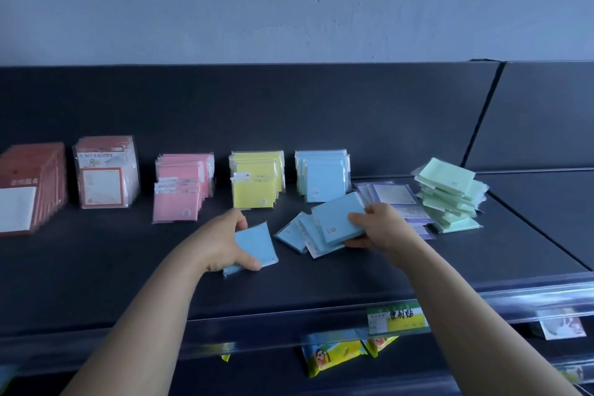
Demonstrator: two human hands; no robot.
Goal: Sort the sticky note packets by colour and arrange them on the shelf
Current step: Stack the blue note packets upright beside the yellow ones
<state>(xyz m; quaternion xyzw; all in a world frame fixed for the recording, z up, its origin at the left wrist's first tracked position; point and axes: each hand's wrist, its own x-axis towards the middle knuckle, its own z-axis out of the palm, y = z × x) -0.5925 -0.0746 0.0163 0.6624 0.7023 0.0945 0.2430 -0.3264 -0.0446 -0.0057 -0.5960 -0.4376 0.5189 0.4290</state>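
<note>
**Both hands hold blue packets at the front of the shelf**

Some parts I cannot see well. The dark red packets (29, 186) at the far left are cut off by the edge of the view. The purple packets (392, 194) lie flat on the shelf (128, 267), and my right hand (382, 228) hides a part of them. The print on the small labels is too blurred for me to read. Below the front rail hang yellow bags (331, 354), half hidden by the rail and by the price label (398, 317).

My left hand (225, 244) grips a single blue packet (257, 247). The thumb is on its near edge and the fingers are curled over its far edge. The packet is tilted, and I cannot tell if its lower corner touches the shelf.

My right hand pinches a second blue packet (340, 219), with the thumb on top and the fingers below. It looks thick, so it may be more than one packet; I cannot tell. It is held just over the loose blue packets (299, 235), which lie fanned out flat on the shelf between my two hands.

Behind them, against the back panel, stand the sorted rows: red packets (106, 170), pink packets (183, 186), yellow packets (257, 180) and a blue row (323, 175). At the right a crooked pile of green packets (450, 196) lies beside the purple ones.
</note>
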